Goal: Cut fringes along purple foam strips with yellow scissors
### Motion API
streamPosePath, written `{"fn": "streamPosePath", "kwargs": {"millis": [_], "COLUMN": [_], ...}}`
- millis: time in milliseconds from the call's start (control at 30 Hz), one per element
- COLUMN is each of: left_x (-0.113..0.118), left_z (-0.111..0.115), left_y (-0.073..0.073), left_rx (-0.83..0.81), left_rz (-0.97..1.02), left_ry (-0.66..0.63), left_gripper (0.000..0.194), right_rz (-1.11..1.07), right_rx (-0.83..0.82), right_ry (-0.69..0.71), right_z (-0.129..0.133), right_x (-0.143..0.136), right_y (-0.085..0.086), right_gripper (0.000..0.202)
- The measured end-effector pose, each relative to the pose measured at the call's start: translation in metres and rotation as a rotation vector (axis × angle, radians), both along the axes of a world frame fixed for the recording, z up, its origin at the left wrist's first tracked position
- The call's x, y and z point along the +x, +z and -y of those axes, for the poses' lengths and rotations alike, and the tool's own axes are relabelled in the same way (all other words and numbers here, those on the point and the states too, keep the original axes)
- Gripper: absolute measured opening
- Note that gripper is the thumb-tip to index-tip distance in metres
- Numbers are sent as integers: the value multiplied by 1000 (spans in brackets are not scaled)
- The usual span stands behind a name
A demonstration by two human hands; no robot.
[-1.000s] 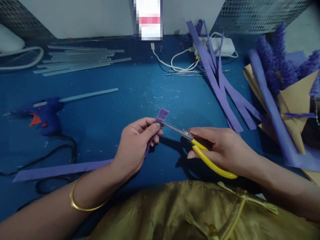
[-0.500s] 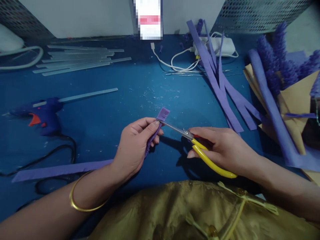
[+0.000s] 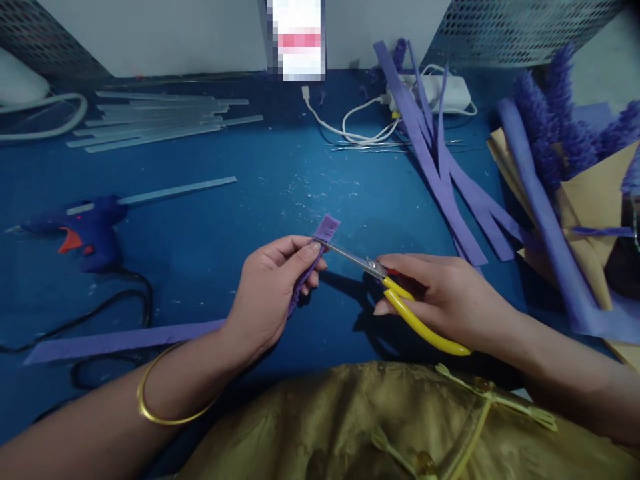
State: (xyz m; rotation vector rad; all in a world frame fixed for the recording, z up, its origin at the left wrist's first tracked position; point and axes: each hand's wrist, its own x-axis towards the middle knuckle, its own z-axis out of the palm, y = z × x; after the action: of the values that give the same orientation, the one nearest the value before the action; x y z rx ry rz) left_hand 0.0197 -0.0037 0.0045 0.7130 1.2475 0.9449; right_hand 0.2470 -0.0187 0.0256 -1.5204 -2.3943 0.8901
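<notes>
Between thumb and fingers, my left hand [image 3: 280, 287] pinches a purple strip [image 3: 327, 228] that has fine slits cut across its short upper end. More of that strip runs down under the palm. My right hand [image 3: 440, 290] grips yellow-handled scissors [image 3: 425, 327], and their blades point left and touch the strip just above my left thumb. The blades look nearly closed. Part of the far handle is hidden by my right fingers. Another length of purple strip [image 3: 125, 340] lies beyond my left forearm; whether it joins the held piece is hidden.
At left lies a blue glue gun [image 3: 95, 227] with a black cord. Clear glue sticks [image 3: 160, 120] lie behind it. Loose purple strips [image 3: 435, 173] rest at right, partly over a white power strip [image 3: 455, 93]. Purple flowers in brown paper [image 3: 590, 213] stand at far right.
Almost nothing differs. Both hands, the strip and the scissors keep nearly the same position; the scissor handles shift very slightly.
</notes>
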Motion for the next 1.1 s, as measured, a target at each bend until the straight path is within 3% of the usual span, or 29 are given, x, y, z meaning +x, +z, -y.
{"fn": "streamPosePath", "kwargs": {"millis": [400,1100], "left_x": [0,1], "left_z": [0,-1], "left_y": [1,-1], "left_rx": [10,43], "left_rz": [20,-5], "left_ry": [49,-9], "left_gripper": [9,6], "right_rz": [17,4], "right_rx": [58,43], "right_ry": [-44,-35], "right_z": [2,2], "right_x": [-2,-2], "right_y": [-2,-3], "right_gripper": [42,42]}}
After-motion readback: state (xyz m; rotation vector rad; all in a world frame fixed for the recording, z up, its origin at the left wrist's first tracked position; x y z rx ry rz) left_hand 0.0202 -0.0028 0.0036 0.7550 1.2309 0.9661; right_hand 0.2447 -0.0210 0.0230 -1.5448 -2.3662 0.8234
